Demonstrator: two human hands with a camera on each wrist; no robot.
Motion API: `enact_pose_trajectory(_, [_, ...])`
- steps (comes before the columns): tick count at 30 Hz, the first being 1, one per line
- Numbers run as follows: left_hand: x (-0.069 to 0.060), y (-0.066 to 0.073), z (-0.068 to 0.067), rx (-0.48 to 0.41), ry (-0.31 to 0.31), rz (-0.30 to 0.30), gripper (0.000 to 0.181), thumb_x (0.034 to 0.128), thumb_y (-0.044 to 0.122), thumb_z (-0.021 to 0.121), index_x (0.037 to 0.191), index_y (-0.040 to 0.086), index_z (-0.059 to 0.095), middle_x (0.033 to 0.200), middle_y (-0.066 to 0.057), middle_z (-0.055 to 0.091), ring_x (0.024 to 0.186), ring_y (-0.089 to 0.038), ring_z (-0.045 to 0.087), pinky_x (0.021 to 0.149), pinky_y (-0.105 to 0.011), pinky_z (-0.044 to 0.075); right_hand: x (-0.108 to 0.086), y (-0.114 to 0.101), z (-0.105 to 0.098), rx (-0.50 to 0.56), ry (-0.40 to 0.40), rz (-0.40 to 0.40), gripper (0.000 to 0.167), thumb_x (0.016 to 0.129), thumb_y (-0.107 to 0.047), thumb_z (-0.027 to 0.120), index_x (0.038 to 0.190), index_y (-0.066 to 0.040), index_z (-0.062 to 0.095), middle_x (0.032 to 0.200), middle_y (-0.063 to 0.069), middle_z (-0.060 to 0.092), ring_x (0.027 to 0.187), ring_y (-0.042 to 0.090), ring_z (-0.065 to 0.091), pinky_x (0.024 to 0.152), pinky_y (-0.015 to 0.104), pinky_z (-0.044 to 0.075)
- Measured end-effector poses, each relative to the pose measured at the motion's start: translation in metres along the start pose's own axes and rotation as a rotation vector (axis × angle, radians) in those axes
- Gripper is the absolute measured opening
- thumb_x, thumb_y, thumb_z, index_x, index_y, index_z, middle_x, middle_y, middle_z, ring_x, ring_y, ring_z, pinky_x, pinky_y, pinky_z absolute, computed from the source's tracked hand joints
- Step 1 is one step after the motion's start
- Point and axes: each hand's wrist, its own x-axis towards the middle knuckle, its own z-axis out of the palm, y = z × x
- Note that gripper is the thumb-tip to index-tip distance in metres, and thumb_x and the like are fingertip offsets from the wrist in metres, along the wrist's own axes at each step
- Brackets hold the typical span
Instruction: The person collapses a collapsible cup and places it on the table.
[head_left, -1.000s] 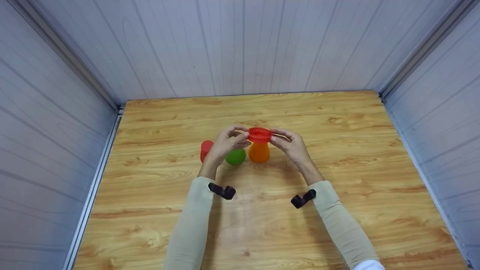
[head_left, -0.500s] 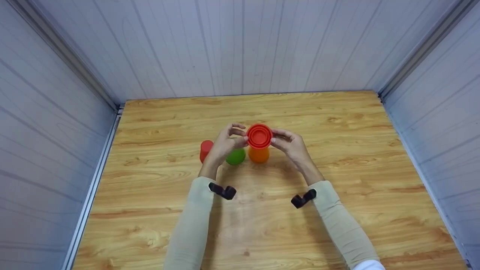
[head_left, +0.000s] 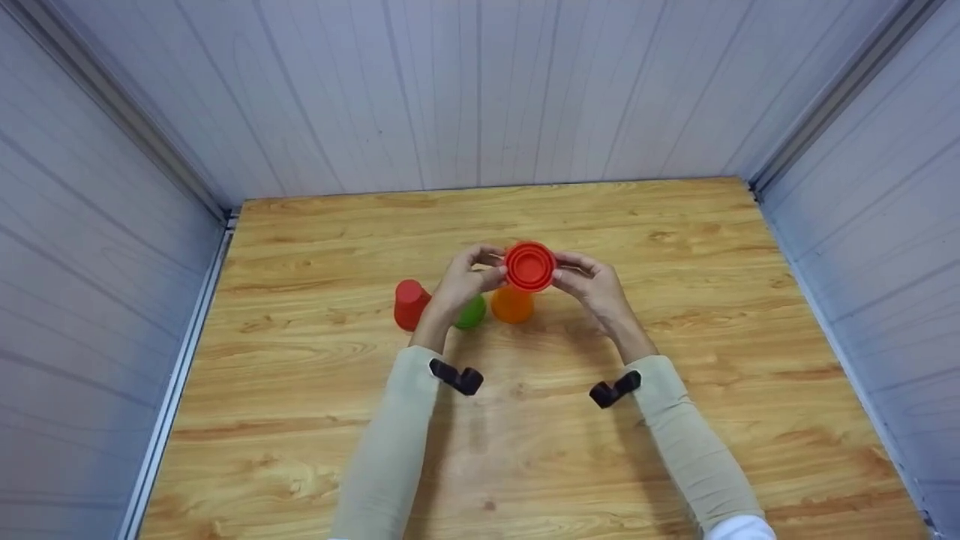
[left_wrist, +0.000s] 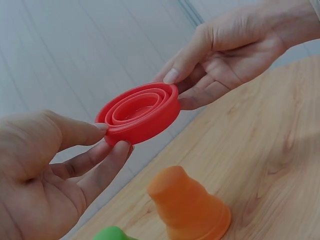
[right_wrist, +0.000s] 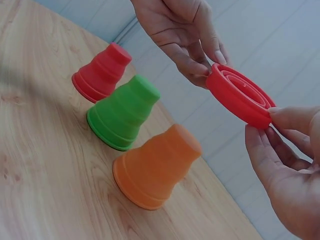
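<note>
A collapsed red silicone cup [head_left: 530, 266], folded flat into concentric rings, is held up above the table between both hands. My left hand [head_left: 465, 283] pinches its left rim between thumb and fingers. On the opposite rim, my right hand [head_left: 598, 291] grips it the same way. The right wrist view shows three extended cups standing upside down in a row below: a red cup [right_wrist: 102, 74], a green cup [right_wrist: 123, 113] and an orange cup [right_wrist: 157, 167]. In the head view my left hand and forearm partly hide the green cup.
The wood-grain table [head_left: 525, 450] stretches out around the cups. Pale panel walls [head_left: 480, 90] enclose it at the back and on both sides. A small black camera [head_left: 457, 376] is strapped on each sleeve.
The collapsed red cup has tipped from nearly edge-on to showing its ringed face to the head camera. Both hands have shifted slightly right with it, while the three standing cups stay put.
</note>
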Motion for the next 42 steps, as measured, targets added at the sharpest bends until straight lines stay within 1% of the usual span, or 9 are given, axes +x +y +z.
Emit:
enact_pose_trajectory(3, [0.003,-0.001,0.007,-0.008,0.011,0.000,0.029,0.0904,0.000,0.061,0.119,0.001,0.057,0.109,-0.014,0.054,0.086,-0.019,0.063,0.087,-0.035,0.056,0.002,-0.001,-0.006,0.007,-0.004,0.004,0.045,0.086,0.003,0.066,0.128,0.012,0.051,0.110,0.008,0.065,0.103,0.018,0.064,0.093,0.031,0.053])
enact_pose_trajectory(7, [0.007,-0.003,0.020,-0.024,0.023,0.001,0.030,0.0903,-0.001,0.061,0.119,0.001,0.056,0.109,-0.015,0.054,0.086,-0.019,0.062,0.084,-0.032,0.057,0.003,-0.003,-0.018,0.035,0.008,0.014,0.044,0.085,0.002,0.067,0.126,0.011,0.053,0.109,0.008,0.065,0.102,0.018,0.064,0.092,0.030,0.053])
enact_pose_trajectory(12, [0.012,-0.003,0.037,-0.011,0.015,0.006,0.031,0.0900,0.000,0.062,0.120,0.001,0.057,0.107,-0.014,0.054,0.086,-0.018,0.062,0.083,-0.030,0.057,0.003,-0.005,-0.032,0.083,0.028,-0.010,0.037,0.087,0.003,0.064,0.122,0.010,0.055,0.109,0.010,0.065,0.101,0.019,0.064,0.090,0.030,0.054])
enact_pose_trajectory(19, [0.017,-0.007,0.049,-0.024,0.030,0.026,0.029,0.0889,-0.004,0.061,0.118,-0.001,0.057,0.102,-0.013,0.054,0.082,-0.019,0.063,0.085,-0.034,0.057,0.006,-0.004,-0.044,0.114,0.012,-0.037,0.029,0.088,0.007,0.061,0.116,0.007,0.060,0.108,0.010,0.066,0.100,0.019,0.065,0.089,0.030,0.055])
enact_pose_trajectory(25, [0.020,-0.013,0.066,-0.015,0.018,0.049,0.031,0.0871,-0.009,0.061,0.117,-0.001,0.055,0.104,-0.016,0.055,0.083,-0.019,0.063,0.082,-0.029,0.057,0.005,-0.004,-0.061,0.151,0.016,-0.049,0.026,0.088,0.010,0.058,0.113,0.005,0.064,0.107,0.011,0.068,0.099,0.020,0.065,0.087,0.030,0.055])
enact_pose_trajectory(31, [0.024,-0.020,0.083,0.069,0.042,0.057,0.029,0.0872,-0.009,0.060,0.115,0.000,0.055,0.103,-0.017,0.058,0.084,-0.023,0.066,0.082,-0.032,0.058,0.002,0.001,-0.077,0.153,0.027,-0.026,0.024,0.089,0.009,0.058,0.110,0.001,0.067,0.106,0.009,0.069,0.098,0.019,0.065,0.087,0.030,0.055])
enact_pose_trajectory(34, [0.025,-0.024,0.090,0.176,0.058,0.059,0.031,0.0865,-0.007,0.061,0.116,0.001,0.056,0.105,-0.017,0.061,0.087,-0.024,0.067,0.080,-0.031,0.058,0.001,0.007,-0.084,0.159,0.049,-0.011,0.024,0.088,0.009,0.058,0.109,0.001,0.067,0.104,0.009,0.069,0.097,0.018,0.065,0.086,0.030,0.055])
enact_pose_trajectory(38, [0.025,-0.031,0.100,0.296,0.068,0.051,0.034,0.0861,-0.004,0.064,0.119,0.003,0.058,0.107,-0.014,0.063,0.091,-0.021,0.067,0.078,-0.024,0.056,-0.001,0.018,-0.093,0.173,0.056,-0.001,0.025,0.089,0.010,0.056,0.112,0.004,0.066,0.105,0.009,0.070,0.096,0.019,0.065,0.086,0.032,0.054])
enact_pose_trajectory(42, [0.026,-0.039,0.104,0.307,0.087,0.035,0.030,0.0874,-0.001,0.065,0.117,0.004,0.059,0.104,-0.011,0.063,0.088,-0.018,0.065,0.076,-0.023,0.056,-0.003,0.029,-0.098,0.179,0.039,0.006,0.026,0.091,0.008,0.054,0.114,0.004,0.065,0.106,0.008,0.070,0.096,0.019,0.066,0.085,0.032,0.053])
